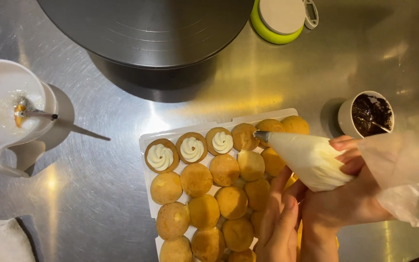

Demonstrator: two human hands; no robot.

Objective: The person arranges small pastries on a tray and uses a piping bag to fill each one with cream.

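The piping bag (311,160), filled with white cream, lies tilted across the upper right of the white tray (146,140), its metal nozzle (262,136) poised at the fourth pastry shell (244,136) of the top row, touching it or just above; which cannot be told. Three shells (191,147) to the left of it already carry cream swirls; the remaining golden shells in the rows below are unfilled. Judged from this, the work stands early in the filling of the top row, and the next move appears to call for steady pressure on the bag with the nozzle held centred over the shell. The right hand (345,194) has its fingers (345,144) clenched round the bag's wide end, with the loose plastic tail (406,174) trailing to the right. The left hand (280,223) rests beneath the bag, fingers extended and not closed on it, steadying at most. The tray sits on a steel bench (98,194). A small cup of dark filling (370,112) stands just beyond the right hand, near the bag's tail. A large dark turntable (146,39) lies close behind the tray's far edge, and a green-rimmed scale (280,19) beside it. Well apart to the left stand a white jug (6,116) with a utensil (37,115), and a folded cloth (1,242). Open bench lies left of the tray.
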